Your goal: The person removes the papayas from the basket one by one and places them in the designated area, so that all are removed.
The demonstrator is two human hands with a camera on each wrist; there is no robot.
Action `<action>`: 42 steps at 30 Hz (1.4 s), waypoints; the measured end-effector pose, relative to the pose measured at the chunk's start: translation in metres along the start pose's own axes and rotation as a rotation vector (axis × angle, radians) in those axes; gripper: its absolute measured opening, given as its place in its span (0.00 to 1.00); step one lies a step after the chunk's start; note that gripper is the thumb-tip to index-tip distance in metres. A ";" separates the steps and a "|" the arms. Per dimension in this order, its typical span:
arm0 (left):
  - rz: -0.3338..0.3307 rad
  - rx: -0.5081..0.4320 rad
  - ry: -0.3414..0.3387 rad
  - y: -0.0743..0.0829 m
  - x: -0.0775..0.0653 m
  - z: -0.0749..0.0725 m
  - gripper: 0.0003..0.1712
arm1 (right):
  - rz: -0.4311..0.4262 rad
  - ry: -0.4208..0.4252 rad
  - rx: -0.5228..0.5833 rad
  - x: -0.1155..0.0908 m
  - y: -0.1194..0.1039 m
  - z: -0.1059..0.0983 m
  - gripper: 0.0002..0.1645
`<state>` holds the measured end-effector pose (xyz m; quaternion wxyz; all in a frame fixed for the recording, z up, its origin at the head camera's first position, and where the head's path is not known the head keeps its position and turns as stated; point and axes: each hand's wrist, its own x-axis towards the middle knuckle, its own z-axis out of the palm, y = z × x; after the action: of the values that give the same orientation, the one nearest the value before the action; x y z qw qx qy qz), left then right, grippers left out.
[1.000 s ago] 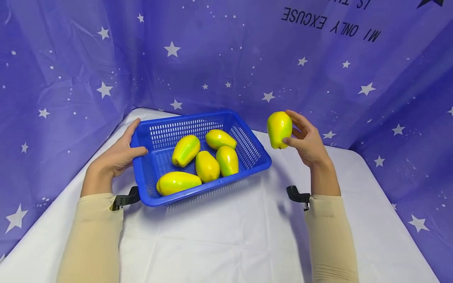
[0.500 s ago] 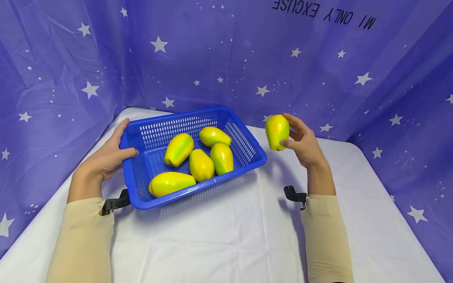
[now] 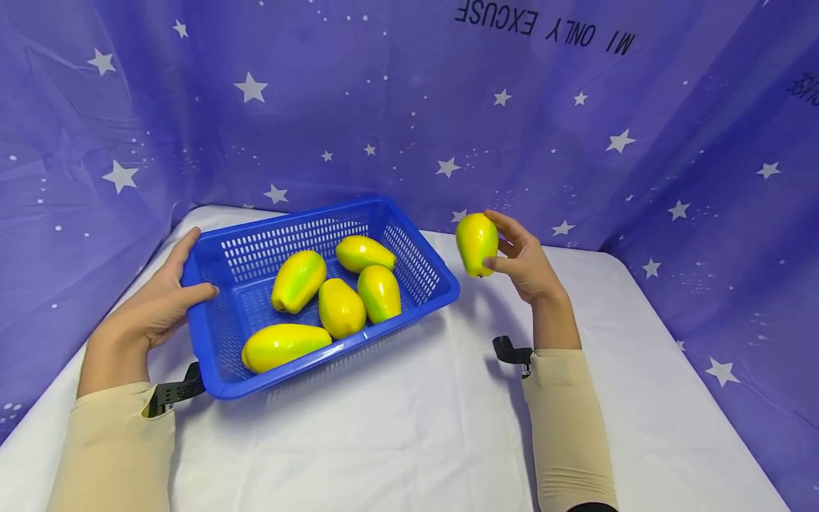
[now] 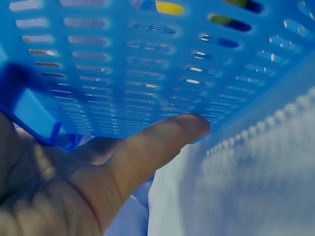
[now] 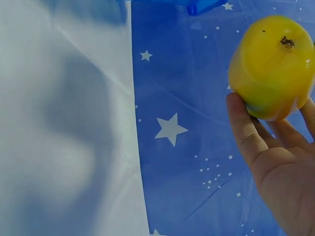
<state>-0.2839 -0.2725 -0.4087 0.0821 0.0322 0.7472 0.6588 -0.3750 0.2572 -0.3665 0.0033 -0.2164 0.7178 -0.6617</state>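
In the head view my left hand (image 3: pixel 150 302) grips the left end of a blue plastic basket (image 3: pixel 307 363), thumb over the rim. The basket is held at a slant over the white cloth, and several yellow-green papayas (image 3: pixel 342 309) lie inside. In the left wrist view, a finger of my left hand (image 4: pixel 123 172) presses against the slotted outside of the basket (image 4: pixel 113 93). To the right of the basket, my right hand (image 3: pixel 527 267) holds another papaya (image 3: pixel 476 243) upright, above the cloth. The right wrist view shows that papaya (image 5: pixel 270 64) in the fingertips, stem scar visible.
A white cloth (image 3: pixel 409 441) covers the table. Purple sheets with white stars (image 3: pixel 384 92) hang along the back and both sides, close behind the basket. Black wrist mounts (image 3: pixel 512 352) stick out from the sleeves.
The head view has turned, so everything shifts left in the picture. Both hands keep their holds on the basket and the papaya, with little movement relative to each other.
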 end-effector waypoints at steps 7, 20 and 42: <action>0.007 -0.004 -0.004 -0.005 -0.001 -0.005 0.58 | 0.045 0.022 -0.013 0.001 0.014 -0.004 0.48; 0.032 -0.026 -0.013 -0.008 0.003 -0.006 0.58 | 0.165 0.084 -0.047 0.001 0.041 -0.019 0.49; 0.062 -0.019 -0.023 -0.009 0.002 -0.006 0.59 | 0.330 0.089 -0.181 -0.007 0.066 -0.024 0.52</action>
<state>-0.2861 -0.2789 -0.4170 0.0703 0.0620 0.7384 0.6678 -0.3961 0.2838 -0.4282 0.0606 -0.0655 0.7995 -0.5940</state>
